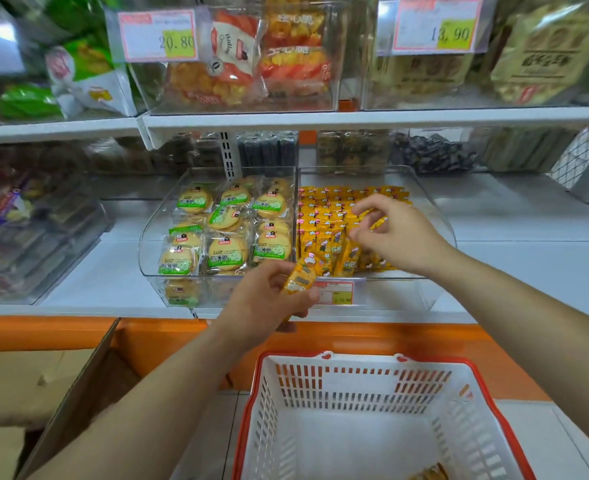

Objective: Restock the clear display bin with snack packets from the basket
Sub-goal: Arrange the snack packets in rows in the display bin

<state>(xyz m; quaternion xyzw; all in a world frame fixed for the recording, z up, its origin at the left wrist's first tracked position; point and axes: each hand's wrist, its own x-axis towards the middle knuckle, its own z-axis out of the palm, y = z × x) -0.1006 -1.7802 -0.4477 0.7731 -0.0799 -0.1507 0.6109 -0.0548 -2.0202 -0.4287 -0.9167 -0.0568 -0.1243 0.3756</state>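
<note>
A clear display bin (438,216) on the lower shelf holds several small yellow snack packets (324,216). My left hand (269,303) grips one yellow packet (301,277) at the bin's front edge. My right hand (395,233) hovers inside the bin over the pile, and its thumb and fingers pinch another yellow packet (376,220). The white basket with a red rim (365,360) sits below, in front of the shelf. Only a bit of a yellow packet (431,474) shows at its bottom edge.
A second clear bin (147,244) with round biscuit packs stands left of the yellow one. A price tag (334,294) hangs on the front. An open cardboard box (61,393) is at lower left. The upper shelf (320,119) carries more bins.
</note>
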